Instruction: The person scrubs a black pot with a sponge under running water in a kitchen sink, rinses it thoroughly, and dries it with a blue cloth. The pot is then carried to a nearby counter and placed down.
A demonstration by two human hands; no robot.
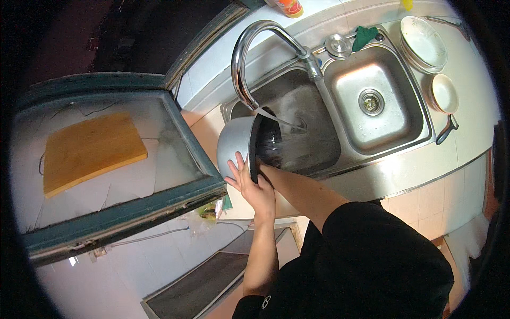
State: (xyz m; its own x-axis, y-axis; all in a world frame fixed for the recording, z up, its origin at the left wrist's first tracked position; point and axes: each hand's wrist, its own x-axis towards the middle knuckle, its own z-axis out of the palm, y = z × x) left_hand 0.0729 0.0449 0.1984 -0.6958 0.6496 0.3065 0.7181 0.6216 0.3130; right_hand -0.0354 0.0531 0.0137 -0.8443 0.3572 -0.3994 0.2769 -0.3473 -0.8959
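My left hand (252,187) holds a metal pot (235,139), silver outside and dark inside, like a rice cooker's inner pot. Its fingers spread over the outer wall, with the thumb near the rim. The pot is tipped on its side over the left sink basin (318,147), its mouth facing right. My right forearm (299,183) crosses above the left wrist and reaches the pot's mouth; the right hand itself is hidden there. From a curved chrome faucet (239,67), a stream of water (279,119) runs past the rim into the left basin.
The right basin (358,79) has bits in its drain strainer. Bowls (424,44), a smaller bowl (445,93) and a black-handled utensil (448,129) lie right. A green cloth (364,38) and metal lid (338,46) sit behind. An open window frame (191,135) juts in left, near a wooden board (95,151).
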